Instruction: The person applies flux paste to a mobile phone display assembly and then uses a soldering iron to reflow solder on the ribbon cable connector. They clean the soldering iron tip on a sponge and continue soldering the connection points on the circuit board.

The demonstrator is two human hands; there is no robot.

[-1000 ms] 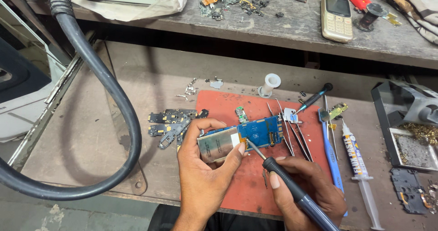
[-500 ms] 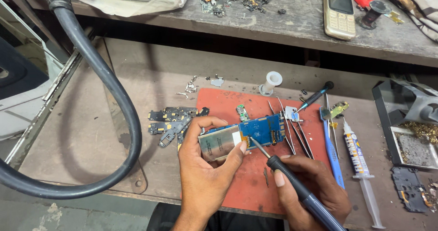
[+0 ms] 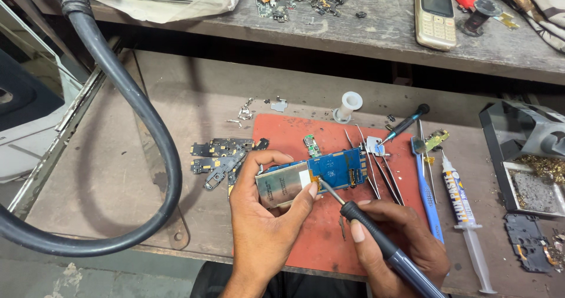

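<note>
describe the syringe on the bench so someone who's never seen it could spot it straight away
Start at the red mat on the lower wooden bench. Just off its right edge, beside the blue plastic tool, lies the syringe. It is the only white tube with a plunger, its tip pointing away from the person.

One head-worn camera is looking steeply down and forward from close above the bench [image 3: 118, 174]. The left hand [image 3: 259, 227] and right hand [image 3: 400, 245] are sitting low in the centre, the shelf [image 3: 365, 33] lying beyond them.
</note>
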